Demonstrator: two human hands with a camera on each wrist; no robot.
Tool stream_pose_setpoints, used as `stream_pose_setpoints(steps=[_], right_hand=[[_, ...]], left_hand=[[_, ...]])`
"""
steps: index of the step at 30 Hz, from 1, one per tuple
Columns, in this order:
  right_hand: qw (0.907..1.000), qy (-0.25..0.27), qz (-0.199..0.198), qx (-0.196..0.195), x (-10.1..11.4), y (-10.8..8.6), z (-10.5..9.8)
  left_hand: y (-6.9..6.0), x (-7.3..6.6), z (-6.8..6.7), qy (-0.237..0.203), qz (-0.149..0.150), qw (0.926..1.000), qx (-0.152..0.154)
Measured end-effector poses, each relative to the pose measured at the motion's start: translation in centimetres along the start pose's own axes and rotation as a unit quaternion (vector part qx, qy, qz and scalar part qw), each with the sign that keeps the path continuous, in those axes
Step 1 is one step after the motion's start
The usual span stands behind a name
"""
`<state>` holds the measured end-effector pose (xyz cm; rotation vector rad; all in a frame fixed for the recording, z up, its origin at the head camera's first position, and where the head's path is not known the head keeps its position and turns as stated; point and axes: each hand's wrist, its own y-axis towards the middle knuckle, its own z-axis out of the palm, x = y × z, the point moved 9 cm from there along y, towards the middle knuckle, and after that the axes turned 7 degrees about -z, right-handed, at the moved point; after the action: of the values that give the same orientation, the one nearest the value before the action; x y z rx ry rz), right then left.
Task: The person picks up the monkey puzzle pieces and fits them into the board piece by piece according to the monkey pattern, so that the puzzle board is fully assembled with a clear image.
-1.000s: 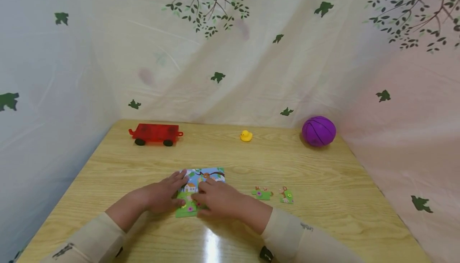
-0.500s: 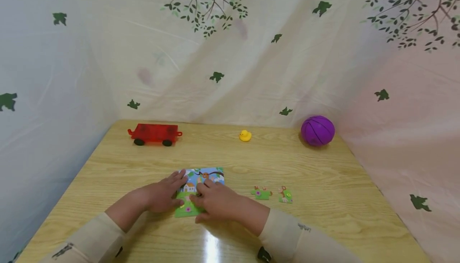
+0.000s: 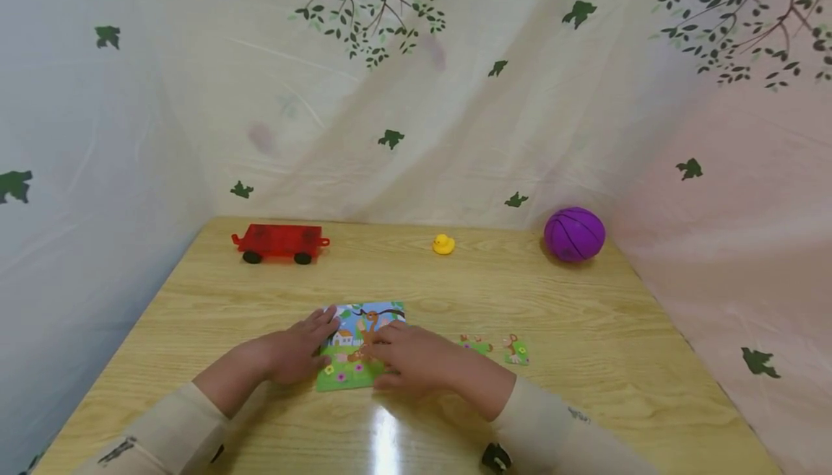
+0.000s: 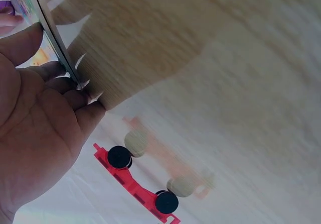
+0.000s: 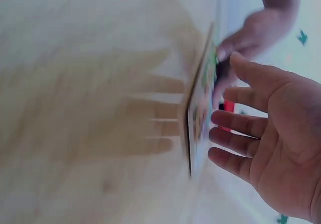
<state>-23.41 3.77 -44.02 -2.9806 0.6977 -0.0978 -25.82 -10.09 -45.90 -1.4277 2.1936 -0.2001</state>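
Observation:
A jigsaw puzzle board [image 3: 341, 380] with a monkey, a house and flowers on it lies flat on the table. My left hand [image 3: 292, 351] rests along its left side, fingers extended onto the upper left part and thumb at the lower left. In the left wrist view, the thumb and fingers [image 4: 90, 116] meet the board's edge. My right hand [image 3: 419, 358] is over the board's right part with nothing gripped. The right wrist view has its fingers [image 5: 235, 143] loosely extended, just off the board's surface. Part of the picture is hidden beneath this hand.
Two loose puzzle pieces lie to the right: a green one [image 3: 479, 347], partly covered by my right hand, and another [image 3: 516, 351] beyond it. A red toy wagon [image 3: 279, 242], a yellow rubber duck [image 3: 444, 245] and a purple ball [image 3: 575, 234] stand along the table's back.
My right hand has shifted right, off the middle of the board, and its fingers have straightened. More of the monkey and flowers shows. The left hand has stayed put.

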Motion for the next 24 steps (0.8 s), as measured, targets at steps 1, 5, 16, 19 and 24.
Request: stream_pose_setpoints(steps=[1, 5, 16, 19, 24], right_hand=[[0.9999, 0.01, 0.014, -0.002, -0.6, -0.6, -0.2], [0.9957, 0.04, 0.083, -0.006, -3.5, -3.3, -1.1], [0.9726, 0.081, 0.216, 0.024, -8.3, -9.6, -0.5], [0.9735, 0.076, 0.214, 0.022, -8.7, -10.1, -0.2], [0.9803, 0.071, 0.185, -0.001, -8.7, -9.9, 0.0]], left_hand=[[0.0, 0.0, 0.0, -0.004, -0.001, 1.0, 0.002], [0.0, 0.2, 0.1, -0.015, -0.012, 0.9998, 0.006], [0.4, 0.6, 0.5, 0.001, -0.012, 0.9999, 0.005], [0.4, 0.5, 0.4, -0.003, -0.009, 0.9999, 0.005], [0.2, 0.4, 0.4, -0.006, -0.01, 0.9999, 0.006]])
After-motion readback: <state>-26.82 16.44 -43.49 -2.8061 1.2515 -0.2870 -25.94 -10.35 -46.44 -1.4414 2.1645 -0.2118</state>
